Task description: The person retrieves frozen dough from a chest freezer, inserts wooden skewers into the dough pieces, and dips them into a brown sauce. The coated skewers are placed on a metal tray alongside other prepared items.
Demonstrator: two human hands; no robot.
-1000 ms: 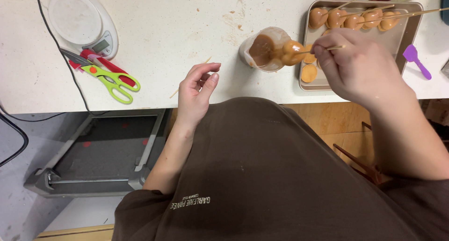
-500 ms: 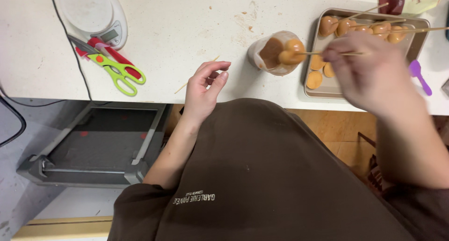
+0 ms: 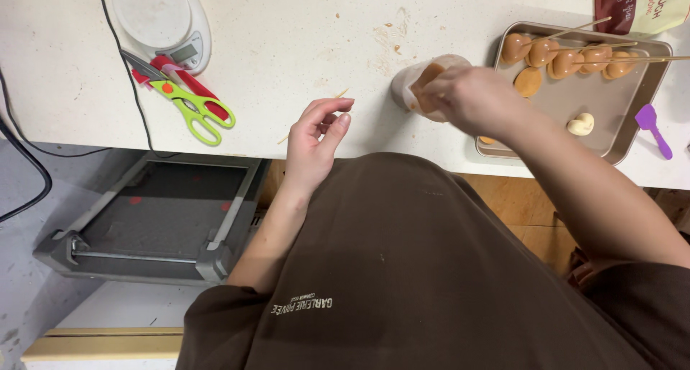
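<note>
My left hand [image 3: 315, 134] rests at the counter edge, pinching a thin wooden skewer [image 3: 343, 93] whose ends stick out on both sides of the fingers. My right hand [image 3: 471, 98] is blurred, with its fingers closed at the mouth of a clear cup of caramel-coloured sauce [image 3: 413, 82]. The skewer it holds is hidden by the hand. To the right lies a metal tray [image 3: 632, 129] with coated brown balls on skewers [image 3: 568, 59] along its far side. The tray also holds one loose brown piece [image 3: 528, 81] and one pale uncoated ball [image 3: 581, 123].
A white kitchen scale [image 3: 162, 18] sits at the far left, with green-handled scissors [image 3: 195, 110] and a red-handled tool [image 3: 176, 74] next to it. A black cable [image 3: 122, 61] crosses the counter. A purple spatula [image 3: 655, 129] and a bag [image 3: 640, 3] lie at the right.
My right hand has moved left from above the tray to the sauce cup. The coated balls it held over the cup are no longer visible. My left hand has stayed put.
</note>
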